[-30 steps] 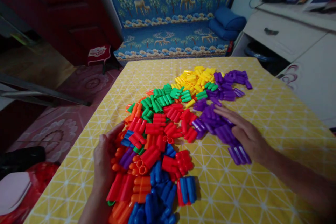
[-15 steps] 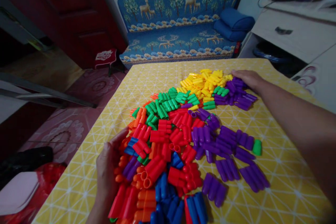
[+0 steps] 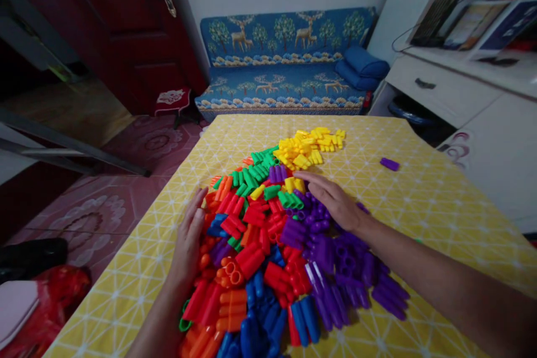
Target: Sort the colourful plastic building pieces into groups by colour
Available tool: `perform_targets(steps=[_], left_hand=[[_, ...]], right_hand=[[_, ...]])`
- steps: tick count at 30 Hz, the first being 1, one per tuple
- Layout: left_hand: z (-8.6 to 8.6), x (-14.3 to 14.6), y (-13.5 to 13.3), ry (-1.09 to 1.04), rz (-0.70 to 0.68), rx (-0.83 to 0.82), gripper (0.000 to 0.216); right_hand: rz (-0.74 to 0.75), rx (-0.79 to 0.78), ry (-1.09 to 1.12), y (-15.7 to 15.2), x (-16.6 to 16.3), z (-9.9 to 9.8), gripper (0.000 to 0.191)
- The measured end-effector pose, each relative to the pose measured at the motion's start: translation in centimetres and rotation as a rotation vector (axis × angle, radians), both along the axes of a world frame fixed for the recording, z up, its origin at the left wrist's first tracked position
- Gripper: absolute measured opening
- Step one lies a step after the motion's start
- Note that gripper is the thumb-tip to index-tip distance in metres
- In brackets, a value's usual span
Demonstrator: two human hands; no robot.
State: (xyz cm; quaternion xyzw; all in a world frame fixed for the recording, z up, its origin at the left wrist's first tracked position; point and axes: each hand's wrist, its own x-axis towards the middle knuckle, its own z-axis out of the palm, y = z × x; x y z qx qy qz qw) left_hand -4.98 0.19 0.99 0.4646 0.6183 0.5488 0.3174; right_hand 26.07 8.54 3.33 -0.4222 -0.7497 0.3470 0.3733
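A heap of plastic building blocks shaped like joined tubes covers the middle of the table. My left hand lies along the heap's left side, fingers stretched out, against orange blocks. Over the right side reaches my right hand, its fingers extended and touching the purple blocks. Red blocks fill the centre, with blue blocks at the near end. Green blocks and yellow blocks form the far end. Neither hand grips a block.
A yellow patterned cloth covers the table. One purple block lies apart at the far right. Beyond stand a blue sofa, a small red stool and a white cabinet. A red bag is at lower left.
My right hand has moved from the far right toward the middle, and the purple blocks there are now bunched against the heap. My left hand stays at the left side. The view has tilted up slightly.
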Motion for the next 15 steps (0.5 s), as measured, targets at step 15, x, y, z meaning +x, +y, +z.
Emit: perform_targets(steps=[15], left_hand=[[-0.6, -0.3, 11.0, 0.373, -0.232, 0.029, 0.060]], right_hand=[[-0.406, -0.107, 0.080, 23.3, 9.9, -3.5, 0.058]])
